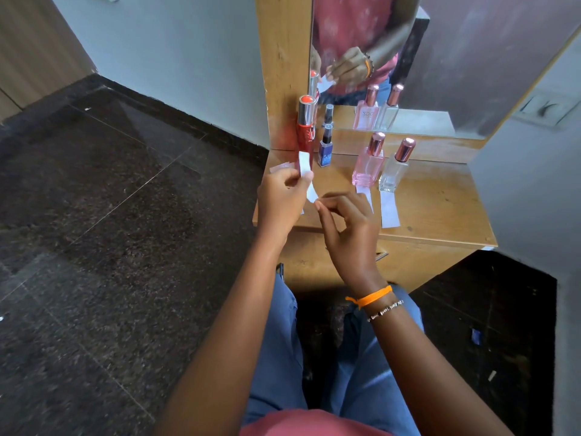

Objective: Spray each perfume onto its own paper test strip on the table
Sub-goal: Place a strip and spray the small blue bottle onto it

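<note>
Both hands on one paper strip, mid-frame.
Left hand [283, 193] pinches the strip [304, 163] near its top; right hand [345, 221] pinches its lower end. Red [305, 124], blue [325, 146], pink [368, 162], clear [394, 168] perfume bottles stand above on the table [440, 209].

Both arms reach forward, close together. The left hand [283, 196] is raised with its thumb and fingers pinching together. The right hand [349, 228] sits just beside it, a bit lower, fingers curled, fingertips [319, 204] pinching too
</note>
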`<act>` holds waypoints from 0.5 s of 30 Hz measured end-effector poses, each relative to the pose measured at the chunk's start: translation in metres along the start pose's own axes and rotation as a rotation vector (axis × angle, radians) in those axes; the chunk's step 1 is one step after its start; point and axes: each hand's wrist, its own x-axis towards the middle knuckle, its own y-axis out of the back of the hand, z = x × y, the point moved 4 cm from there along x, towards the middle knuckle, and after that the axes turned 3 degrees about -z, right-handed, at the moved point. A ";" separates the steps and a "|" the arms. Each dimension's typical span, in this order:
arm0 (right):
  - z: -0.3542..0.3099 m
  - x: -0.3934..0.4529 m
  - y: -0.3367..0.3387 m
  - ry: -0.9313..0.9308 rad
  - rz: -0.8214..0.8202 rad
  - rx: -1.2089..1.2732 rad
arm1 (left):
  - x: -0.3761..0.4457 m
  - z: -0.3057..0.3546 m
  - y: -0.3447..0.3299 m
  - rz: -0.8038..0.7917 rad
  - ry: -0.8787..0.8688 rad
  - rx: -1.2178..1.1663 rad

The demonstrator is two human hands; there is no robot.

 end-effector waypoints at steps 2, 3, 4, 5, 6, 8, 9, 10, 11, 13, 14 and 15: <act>0.003 -0.003 0.002 -0.002 -0.028 0.018 | 0.001 -0.002 -0.005 -0.014 -0.012 0.068; 0.003 -0.002 0.003 -0.017 -0.033 0.032 | 0.001 -0.003 -0.006 -0.024 0.002 0.089; 0.004 0.001 0.005 -0.039 -0.027 0.044 | 0.000 -0.004 -0.007 -0.037 0.020 0.099; 0.004 0.004 0.006 -0.062 -0.012 0.054 | 0.000 -0.004 -0.008 -0.050 0.031 0.093; 0.004 0.010 0.006 -0.081 0.007 0.057 | -0.001 -0.005 -0.008 -0.060 0.044 0.086; 0.007 0.023 0.004 -0.117 0.028 0.052 | -0.003 -0.004 -0.008 -0.068 0.062 0.074; 0.010 0.030 0.000 -0.140 0.025 0.051 | -0.003 -0.003 -0.007 -0.062 0.068 0.073; 0.014 0.038 -0.005 -0.165 0.014 0.051 | -0.004 -0.003 -0.005 -0.053 0.074 0.070; 0.019 0.045 -0.011 -0.188 0.001 0.049 | -0.004 -0.002 -0.003 -0.043 0.075 0.066; 0.029 0.057 -0.023 -0.221 -0.030 0.039 | -0.004 0.000 0.001 -0.036 0.069 0.064; 0.033 0.063 -0.030 -0.237 -0.048 0.033 | -0.004 0.000 0.003 -0.034 0.068 0.069; 0.036 0.068 -0.035 -0.252 -0.061 0.024 | -0.004 -0.001 0.005 -0.030 0.069 0.075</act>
